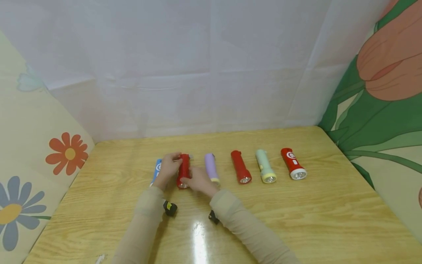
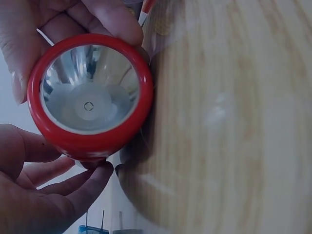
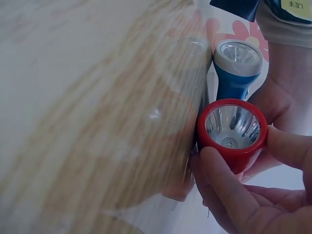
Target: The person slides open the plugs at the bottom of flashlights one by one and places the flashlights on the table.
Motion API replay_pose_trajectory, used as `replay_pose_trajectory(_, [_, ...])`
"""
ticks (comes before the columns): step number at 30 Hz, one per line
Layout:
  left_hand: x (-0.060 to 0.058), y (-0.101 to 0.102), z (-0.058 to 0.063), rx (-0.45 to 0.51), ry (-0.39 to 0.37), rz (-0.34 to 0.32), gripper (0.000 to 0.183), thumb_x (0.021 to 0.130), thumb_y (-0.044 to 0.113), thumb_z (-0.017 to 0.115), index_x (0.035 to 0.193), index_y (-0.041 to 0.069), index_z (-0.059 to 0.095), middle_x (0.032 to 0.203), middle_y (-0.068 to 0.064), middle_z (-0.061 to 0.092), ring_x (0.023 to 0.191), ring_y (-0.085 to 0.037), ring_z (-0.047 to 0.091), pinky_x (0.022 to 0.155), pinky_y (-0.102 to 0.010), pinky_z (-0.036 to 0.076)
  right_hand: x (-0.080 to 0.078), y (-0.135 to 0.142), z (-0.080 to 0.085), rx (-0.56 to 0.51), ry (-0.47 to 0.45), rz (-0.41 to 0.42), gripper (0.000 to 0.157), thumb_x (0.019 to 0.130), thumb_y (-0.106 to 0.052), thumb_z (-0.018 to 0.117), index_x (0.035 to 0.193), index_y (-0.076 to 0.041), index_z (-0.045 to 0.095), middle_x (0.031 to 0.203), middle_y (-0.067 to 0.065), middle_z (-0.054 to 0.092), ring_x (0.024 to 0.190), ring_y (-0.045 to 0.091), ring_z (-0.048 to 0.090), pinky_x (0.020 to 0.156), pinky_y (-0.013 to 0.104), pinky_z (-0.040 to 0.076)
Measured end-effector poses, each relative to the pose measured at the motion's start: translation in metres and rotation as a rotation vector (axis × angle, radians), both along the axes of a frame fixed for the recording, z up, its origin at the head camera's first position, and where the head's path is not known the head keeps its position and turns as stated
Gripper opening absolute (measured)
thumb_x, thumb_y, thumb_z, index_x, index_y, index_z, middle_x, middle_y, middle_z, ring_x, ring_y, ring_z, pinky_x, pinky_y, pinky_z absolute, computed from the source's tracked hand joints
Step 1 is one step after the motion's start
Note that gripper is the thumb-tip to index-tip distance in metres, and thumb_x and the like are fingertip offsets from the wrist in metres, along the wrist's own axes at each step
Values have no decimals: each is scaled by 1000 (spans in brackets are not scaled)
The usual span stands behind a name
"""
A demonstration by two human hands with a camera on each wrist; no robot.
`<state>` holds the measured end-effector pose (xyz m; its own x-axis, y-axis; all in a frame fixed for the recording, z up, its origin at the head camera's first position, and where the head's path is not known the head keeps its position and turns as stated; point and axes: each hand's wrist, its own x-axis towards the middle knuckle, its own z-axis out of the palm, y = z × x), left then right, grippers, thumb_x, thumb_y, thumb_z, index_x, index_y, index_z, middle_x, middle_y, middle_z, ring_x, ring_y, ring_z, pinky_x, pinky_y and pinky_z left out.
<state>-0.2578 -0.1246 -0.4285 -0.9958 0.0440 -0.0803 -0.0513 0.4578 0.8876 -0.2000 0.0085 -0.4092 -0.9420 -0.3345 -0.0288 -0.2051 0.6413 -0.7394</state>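
imo w/ left hand (image 1: pixel 167 169) & right hand (image 1: pixel 200 179) both clamped on the red torch (image 1: pixel 183 170), turn it gently, clear of blue torch (image 1: pixel 156 170) @ 9 o'clock

We are looking at a tabletop booth, apparently a small staged set. We see a wood-grain table (image 1: pixel 316 220) closed in by a creased white backdrop (image 1: pixel 211 66) and flower-printed side panels (image 1: pixel 395 121).

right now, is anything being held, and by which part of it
A red flashlight: the right hand grips its lamp head, the left hand its body.
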Motion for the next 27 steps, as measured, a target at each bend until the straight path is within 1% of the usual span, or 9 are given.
replay_pose_trajectory(7, [1,1,1,4,-8,5,37,91,1,47,126,-10,45,123,-28,50,115,-37,47,93,-43,42,-1,0,-1,-18,2,-12,16,83,-15,65,92,-1,63,69,3,60,58,10,47,51,22,40])
replay_pose_trajectory(12, [2,1,2,-7,-17,2,37,91,1,46,127,-10,45,123,-29,49,116,-38,45,95,-44,40,-1,0,-2,-17,-7,-15,15,83,-16,65,89,-2,64,67,3,59,56,11,47,50,22,40])
replay_pose_trajectory(19, [3,3,3,6,-74,2,38,93,4,44,130,-7,43,127,-26,47,119,-35,43,95,-43,40,-1,1,-3,-28,-27,-36,17,84,-17,65,89,-1,64,64,0,56,52,10,47,47,22,40])
replay_pose_trajectory(24, [4,3,4,6,-74,-11,39,92,2,44,131,-7,42,126,-26,47,117,-36,45,94,-43,41,0,1,-2,-20,-17,-39,15,84,-17,64,86,-2,64,62,-1,54,52,10,46,47,21,40])
replay_pose_trajectory(27, [4,3,4,0,-51,-22,39,91,1,45,130,-8,43,125,-27,48,116,-37,46,94,-43,41,1,2,-1,-8,-7,-46,14,84,-17,64,82,-3,63,60,-1,52,52,10,45,46,21,38])
